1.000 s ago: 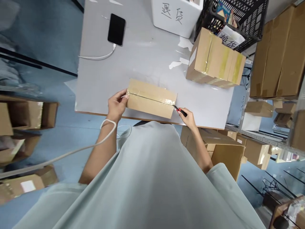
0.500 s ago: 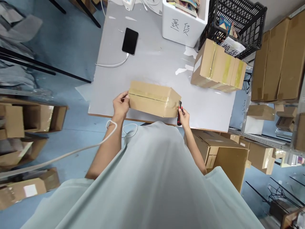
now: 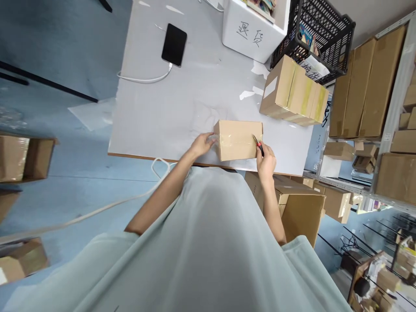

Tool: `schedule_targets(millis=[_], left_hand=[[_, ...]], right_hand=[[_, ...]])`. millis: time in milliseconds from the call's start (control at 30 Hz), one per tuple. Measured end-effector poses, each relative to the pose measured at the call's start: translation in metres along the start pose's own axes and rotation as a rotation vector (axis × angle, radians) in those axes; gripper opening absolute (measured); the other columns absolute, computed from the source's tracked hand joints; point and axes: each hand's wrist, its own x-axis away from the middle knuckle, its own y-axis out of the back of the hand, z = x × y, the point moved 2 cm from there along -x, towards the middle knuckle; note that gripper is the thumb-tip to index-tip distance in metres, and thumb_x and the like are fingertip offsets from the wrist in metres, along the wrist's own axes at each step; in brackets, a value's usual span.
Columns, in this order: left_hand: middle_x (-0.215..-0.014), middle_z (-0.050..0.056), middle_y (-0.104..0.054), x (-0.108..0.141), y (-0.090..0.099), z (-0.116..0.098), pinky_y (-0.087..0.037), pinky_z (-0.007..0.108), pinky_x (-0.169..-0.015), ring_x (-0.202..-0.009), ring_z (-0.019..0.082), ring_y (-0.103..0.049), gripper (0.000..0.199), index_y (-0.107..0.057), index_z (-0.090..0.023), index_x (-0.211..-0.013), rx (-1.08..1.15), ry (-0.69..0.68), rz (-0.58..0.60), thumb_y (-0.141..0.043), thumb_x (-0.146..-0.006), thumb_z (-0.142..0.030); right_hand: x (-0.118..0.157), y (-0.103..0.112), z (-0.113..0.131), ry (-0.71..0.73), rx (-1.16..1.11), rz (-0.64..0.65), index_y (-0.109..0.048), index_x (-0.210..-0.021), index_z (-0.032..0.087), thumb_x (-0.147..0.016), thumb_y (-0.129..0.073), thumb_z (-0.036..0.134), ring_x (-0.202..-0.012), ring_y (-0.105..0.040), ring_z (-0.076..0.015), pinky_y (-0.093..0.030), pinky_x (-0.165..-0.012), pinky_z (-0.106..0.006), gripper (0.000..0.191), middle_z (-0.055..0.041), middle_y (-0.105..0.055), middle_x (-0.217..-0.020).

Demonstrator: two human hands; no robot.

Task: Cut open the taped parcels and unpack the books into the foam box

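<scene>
A taped brown cardboard box (image 3: 238, 141) sits near the front edge of the table. My right hand (image 3: 267, 161) is closed around a red and black utility knife (image 3: 260, 147), whose tip is over the right part of the box's upper face; I cannot tell whether it touches the cardboard. At the box's left side is my left hand (image 3: 202, 145), fingers apart and reaching toward it. Whether those fingertips touch the box is unclear.
On the table (image 3: 146, 117) lie a black phone (image 3: 174, 44) with a white cable and torn paper scraps. Several taped boxes (image 3: 292, 91) stand right, before a black crate (image 3: 320, 39) and a white bin (image 3: 255, 32). A large open carton (image 3: 300, 216) is below the right edge.
The box has been turned and shifted right, so a different face shows. My left hand has moved right. My right hand has brought the knife from the box's right end over its upper face.
</scene>
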Motion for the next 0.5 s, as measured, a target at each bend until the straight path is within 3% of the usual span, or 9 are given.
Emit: schedule_targets(millis=[133,267,367,500], left_hand=[[-0.158,0.013,-0.072,0.011,0.028,-0.057,-0.061,0.048,-0.121,-0.146,0.031,-0.07,0.053,-0.078,-0.025,-0.15,0.063,-0.221,-0.144,-0.06,-0.111,-0.056],[-0.141,0.009,-0.078,0.012,0.041,-0.101,-0.065,0.049,-0.115,-0.126,0.031,-0.076,0.041,-0.084,-0.026,-0.135,0.0,-0.262,-0.109,-0.083,-0.098,-0.044],[-0.133,0.008,-0.08,0.006,0.043,-0.105,-0.068,0.048,-0.11,-0.112,0.028,-0.081,0.035,-0.085,-0.024,-0.126,0.022,-0.245,-0.071,-0.088,-0.093,-0.037],[-0.13,0.008,-0.081,0.0,0.043,-0.097,-0.069,0.046,-0.106,-0.107,0.028,-0.083,0.033,-0.086,-0.023,-0.121,0.049,-0.236,-0.039,-0.091,-0.091,-0.038]], right_hand=[[0.0,-0.003,0.012,-0.012,0.104,-0.033,-0.077,-0.154,0.021,-0.118,-0.043,0.037,-0.137,-0.074,-0.0318,-0.061,-0.116,-0.047,0.052,-0.0195,-0.076,-0.149],[0.009,0.011,0.024,-0.05,0.167,-0.119,-0.078,-0.155,0.019,-0.12,-0.038,0.041,-0.129,-0.077,-0.0321,-0.063,-0.11,-0.045,0.057,-0.0213,-0.076,-0.139],[0.023,0.017,0.044,-0.067,0.128,-0.094,-0.071,-0.164,0.018,-0.122,-0.035,0.044,-0.129,-0.079,-0.0334,-0.064,-0.109,-0.045,0.061,-0.0209,-0.08,-0.138],[0.038,0.001,0.089,-0.053,0.089,0.167,-0.067,-0.168,0.028,-0.123,-0.042,0.049,-0.126,-0.083,-0.0343,-0.066,-0.104,-0.043,0.056,-0.0131,-0.084,-0.143]])
